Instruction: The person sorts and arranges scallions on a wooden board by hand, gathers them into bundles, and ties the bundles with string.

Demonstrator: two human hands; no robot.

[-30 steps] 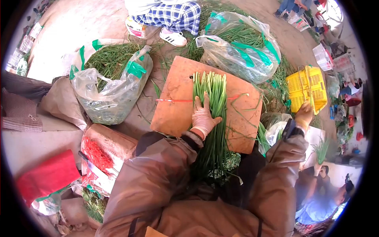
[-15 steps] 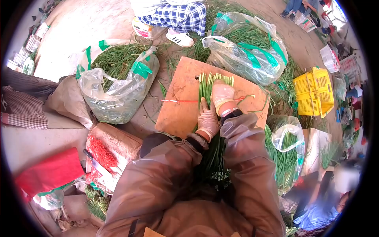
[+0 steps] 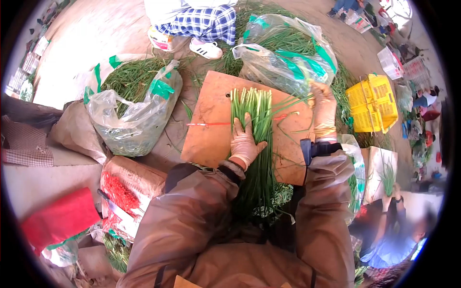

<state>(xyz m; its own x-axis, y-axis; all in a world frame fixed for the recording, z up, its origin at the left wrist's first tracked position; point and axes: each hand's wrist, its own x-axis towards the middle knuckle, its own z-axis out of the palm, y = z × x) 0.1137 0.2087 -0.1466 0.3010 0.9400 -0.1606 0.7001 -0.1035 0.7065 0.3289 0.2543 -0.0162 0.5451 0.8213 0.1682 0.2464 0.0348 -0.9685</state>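
Observation:
A thick bundle of green stalks [image 3: 261,125] lies lengthwise on an orange-brown board [image 3: 206,103], pale cut ends toward the top. My left hand [image 3: 246,144], gloved, rests on the bundle's left side with fingers spread. Beyond the board's right edge, my right hand [image 3: 324,108] is raised with its fingers closed on a few thin green stalks that trail left toward the bundle. A red tie [image 3: 209,124] runs across the board, partly under the bundle.
Plastic bags of greens stand at the upper left [image 3: 139,125] and upper right [image 3: 288,62]. A yellow basket [image 3: 370,105] is at right. A knife [image 3: 115,206] and red ties [image 3: 120,192] lie at lower left. A co-worker [image 3: 394,240] sits lower right.
My right hand moved from the far right onto the bundle, then back out to the board's right side, with thin stalks in it. My left hand stays on the bundle.

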